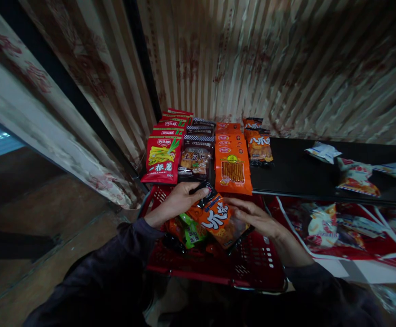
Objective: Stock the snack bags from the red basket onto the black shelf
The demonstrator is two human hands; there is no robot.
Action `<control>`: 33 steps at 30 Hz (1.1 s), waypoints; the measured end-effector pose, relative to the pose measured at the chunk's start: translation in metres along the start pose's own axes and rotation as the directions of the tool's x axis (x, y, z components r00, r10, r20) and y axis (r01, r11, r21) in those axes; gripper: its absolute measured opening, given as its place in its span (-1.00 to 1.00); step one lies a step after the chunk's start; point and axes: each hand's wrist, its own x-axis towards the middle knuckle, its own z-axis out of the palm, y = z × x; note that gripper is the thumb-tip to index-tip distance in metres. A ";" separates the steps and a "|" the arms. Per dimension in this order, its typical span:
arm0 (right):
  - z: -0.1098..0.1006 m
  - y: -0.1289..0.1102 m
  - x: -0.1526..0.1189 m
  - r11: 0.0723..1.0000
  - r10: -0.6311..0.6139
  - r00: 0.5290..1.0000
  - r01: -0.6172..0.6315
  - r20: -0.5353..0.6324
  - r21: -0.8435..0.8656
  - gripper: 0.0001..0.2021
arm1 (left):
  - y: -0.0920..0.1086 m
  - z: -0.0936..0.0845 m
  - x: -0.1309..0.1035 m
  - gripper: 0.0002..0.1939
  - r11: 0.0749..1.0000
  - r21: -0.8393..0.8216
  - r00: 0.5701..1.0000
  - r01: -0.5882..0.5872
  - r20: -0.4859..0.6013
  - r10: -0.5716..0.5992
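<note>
Over a red shopping basket (pixel 259 272), my left hand (pixel 180 197) pinches the black top corner of an orange and black snack bag (pixel 216 220). My right hand (pixel 255 218) lies against the bag's right side, its fingers extended and partly behind or along the edge. The bag is tilted, its printed front facing up. Under it in the basket, a green snack packet (pixel 193 230) and more orange and black packets show in part. Two matching orange and black bags (pixel 259 147) lie on the black shelf beyond my hands.
On the shelf (pixel 296 179) stand rows of red packets (pixel 162 156), brown potato snack packets (pixel 195 159) and orange stick-snack packets (pixel 232 165). Loose white bags (pixel 323 152) lie to the right. A red bag (pixel 364 227) holding snacks sits below. A dark post (pixel 143 59) rises at left before striped curtains.
</note>
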 end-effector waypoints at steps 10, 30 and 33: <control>0.012 0.012 0.005 1.000 0.013 0.999 -0.013 0.048 0.003 -0.58 | -0.002 0.003 0.002 -0.62 0.999 0.048 0.994 -0.006 -0.112 0.011; 0.015 0.022 0.009 0.932 0.167 0.952 -0.067 -0.258 0.357 -0.53 | 0.000 -0.001 0.007 -0.59 0.951 -0.307 0.947 0.016 -0.301 -0.113; 0.016 0.023 0.007 0.920 0.195 0.948 -0.088 -0.251 0.382 -0.51 | -0.001 -0.001 0.009 -0.54 0.947 -0.322 0.925 -0.001 -0.361 -0.122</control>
